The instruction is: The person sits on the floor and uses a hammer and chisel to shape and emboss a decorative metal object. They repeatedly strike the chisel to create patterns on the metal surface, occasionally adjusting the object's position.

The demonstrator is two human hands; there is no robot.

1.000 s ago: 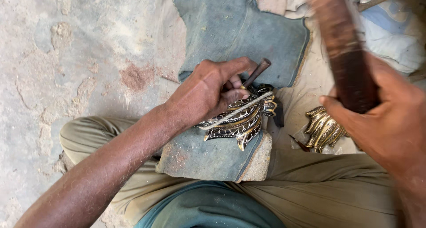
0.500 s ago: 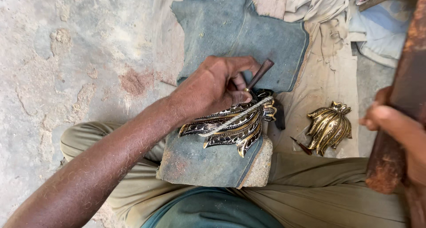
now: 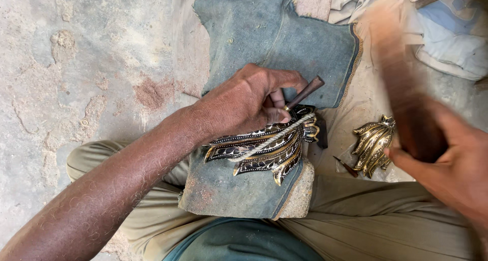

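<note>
Nearest the camera, the person's khaki trousers [image 3: 366, 230] frame a stone block wrapped in blue-grey cloth [image 3: 239, 190] that rests against the lap. On that cloth lies a black-and-brass leaf-shaped ornament [image 3: 264, 151], tied across with a pale cord [image 3: 277, 136]. The left hand [image 3: 239, 106] presses down on the ornament's upper edge, its grip closed around a thin dark chisel [image 3: 304, 94] whose tip meets the metal just beside the thumb. To the right, the right hand [image 3: 452, 164] has its grip wrapped around a brown wooden mallet [image 3: 401, 83], blurred and raised above the floor. Just beside it sits 1 brass leaf-shaped piece [image 3: 373, 144] on the sandy floor [image 3: 81, 78]. Farther off, pale rags [image 3: 447, 37] lie bunched.
</note>
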